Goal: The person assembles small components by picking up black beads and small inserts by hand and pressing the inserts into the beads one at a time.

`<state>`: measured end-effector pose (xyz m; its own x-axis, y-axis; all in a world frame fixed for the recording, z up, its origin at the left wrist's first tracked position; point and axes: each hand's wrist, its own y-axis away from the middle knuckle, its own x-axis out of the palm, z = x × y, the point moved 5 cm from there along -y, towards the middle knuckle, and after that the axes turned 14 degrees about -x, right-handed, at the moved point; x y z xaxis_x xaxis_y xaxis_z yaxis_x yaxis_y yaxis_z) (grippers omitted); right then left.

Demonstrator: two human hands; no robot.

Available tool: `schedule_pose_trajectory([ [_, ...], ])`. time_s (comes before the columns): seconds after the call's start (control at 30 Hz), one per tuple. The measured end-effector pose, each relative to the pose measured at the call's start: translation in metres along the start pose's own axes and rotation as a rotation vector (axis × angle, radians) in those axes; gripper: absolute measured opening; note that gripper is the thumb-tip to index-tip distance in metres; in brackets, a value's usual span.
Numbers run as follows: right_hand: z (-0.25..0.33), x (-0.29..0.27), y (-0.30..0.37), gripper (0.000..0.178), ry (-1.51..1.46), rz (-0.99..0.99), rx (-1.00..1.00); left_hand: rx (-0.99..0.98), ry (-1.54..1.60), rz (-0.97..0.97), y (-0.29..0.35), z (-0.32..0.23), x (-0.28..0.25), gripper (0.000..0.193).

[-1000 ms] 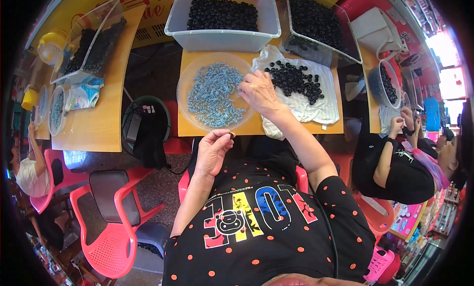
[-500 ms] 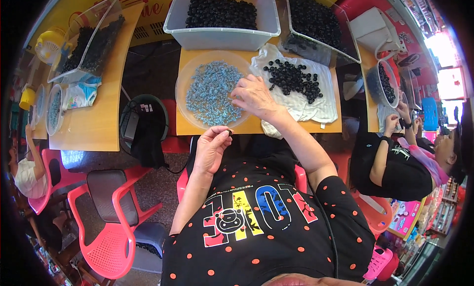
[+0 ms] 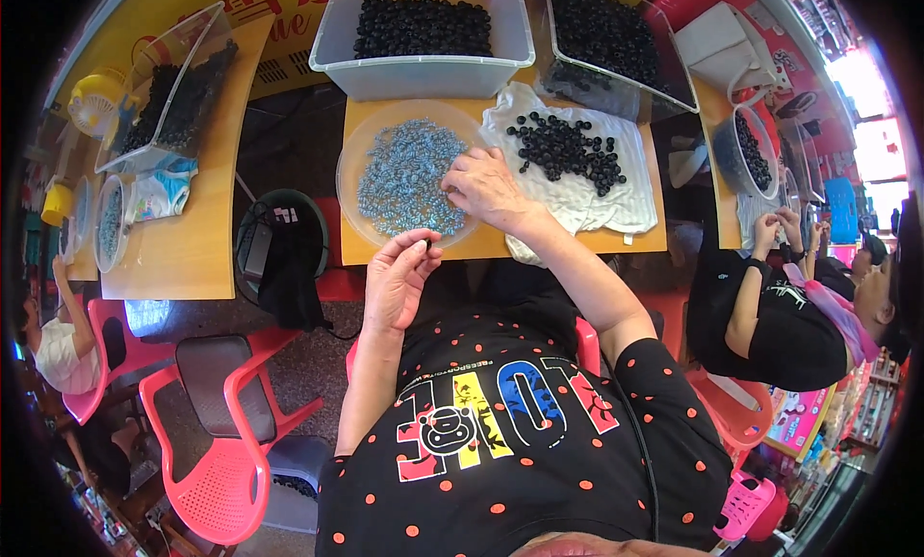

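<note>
A small round black piece (image 3: pixel 428 243) is pinched between thumb and fingertips of my left hand (image 3: pixel 393 278), just in front of the bowl's near rim. My right hand (image 3: pixel 489 188) reaches over the right side of a shallow translucent bowl (image 3: pixel 348 206), its fingers curled together and tips down at the small striped blue pieces (image 3: pixel 399 172). Whatever those fingertips hold is hidden. Beside the bowl, to the right, a white cloth (image 3: pixel 616 206) lies on the table with a loose pile of round black pieces (image 3: pixel 568 148) on it.
Behind the bowl stand two clear tubs (image 3: pixel 423 76) (image 3: pixel 626 93) of black pieces. A pink chair (image 3: pixel 214 475) and side table (image 3: pixel 217 211) are at left. On the right, a co-worker in black (image 3: pixel 780 316) sits at another table with a bowl (image 3: pixel 743 163) of black pieces.
My left hand has shifted slightly left and up, still pinching the black piece. My right hand has moved a little left and stays over the blue pieces. The whole view has shifted slightly.
</note>
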<state>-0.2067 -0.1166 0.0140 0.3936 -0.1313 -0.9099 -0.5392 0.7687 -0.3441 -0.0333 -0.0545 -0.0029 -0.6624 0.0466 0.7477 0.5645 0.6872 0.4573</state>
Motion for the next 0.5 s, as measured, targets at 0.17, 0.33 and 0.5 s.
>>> schedule_pose_trajectory([
  [0.17, 0.001, -0.001, -0.002, 0.008, 0.012, -0.023, -0.003, 0.087, -0.097, -0.125, -0.004, -0.005, -0.023, 0.016],
  [0.33, 0.002, -0.030, 0.003, 0.006, -0.110, -0.105, 0.077, 0.148, -0.152, -0.185, -0.004, -0.022, -0.030, 0.015],
  [0.5, 0.002, -0.023, 0.026, 0.015, -1.336, -0.161, 0.608, 0.144, -0.212, -0.127, -0.010, -0.028, 0.002, 0.016],
])
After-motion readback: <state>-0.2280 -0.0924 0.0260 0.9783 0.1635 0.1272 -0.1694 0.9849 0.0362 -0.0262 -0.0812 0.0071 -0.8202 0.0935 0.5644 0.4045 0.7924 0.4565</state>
